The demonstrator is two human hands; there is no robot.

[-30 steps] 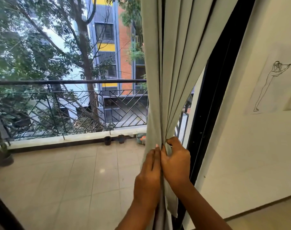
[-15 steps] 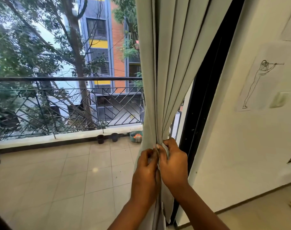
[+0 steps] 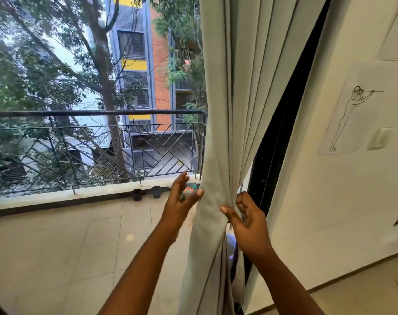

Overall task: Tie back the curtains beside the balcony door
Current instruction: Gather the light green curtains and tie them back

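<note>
A pale grey-green curtain [image 3: 234,98] hangs in front of the black door frame [image 3: 277,142], gathered into a narrow bunch at about railing height. My left hand [image 3: 182,201] is just left of the bunch with its fingers spread, and only the thumb tip is near the fabric. On the bunch's right edge, my right hand [image 3: 248,221] has its thumb on the front of the cloth and its fingers curled around the folds. No tie-back band is visible.
A tiled balcony floor [image 3: 80,246] lies beyond, closed off by a black metal railing [image 3: 98,113]. Two small dark pots [image 3: 137,194] stand at its base. On the right is a white wall with a line drawing [image 3: 350,119] taped to it.
Both hands were pressed together on the gathered curtain. My left hand has since let go and swung out to the left with its fingers open. My right hand has shifted to the bunch's right side.
</note>
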